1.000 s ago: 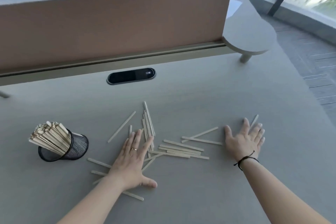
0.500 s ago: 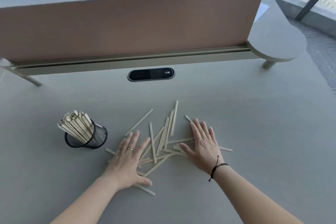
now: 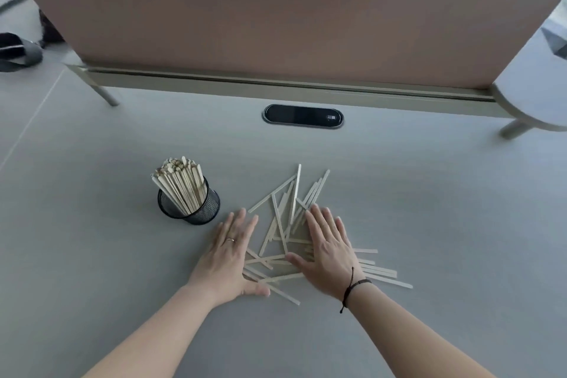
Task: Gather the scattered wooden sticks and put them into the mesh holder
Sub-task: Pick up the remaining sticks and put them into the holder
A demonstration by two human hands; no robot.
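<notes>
- Pale wooden sticks (image 3: 280,224) are lying in a loose crisscrossed pile on the grey desk (image 3: 429,193), between the two hands and partly under them.
- Left hand (image 3: 228,258) is resting flat, palm down, fingers (image 3: 237,221) straight and slightly spread, gripping nothing; its thumb and palm edge are lying over the sticks at the pile's near left side.
- Right hand (image 3: 329,252) is lying flat too, fingers (image 3: 319,218) splayed and closed on nothing, covering the pile's right part; several sticks are poking out to the right of its wrist.
- More sticks are fanning out beyond both sets of fingertips, toward the partition (image 3: 276,24).
- Mesh holder (image 3: 196,209), black, is standing upright just left of the left hand's fingertips, already crowded with sticks.
- Black oval panel (image 3: 303,116) in the desk is showing a small white mark, too small to read.
</notes>
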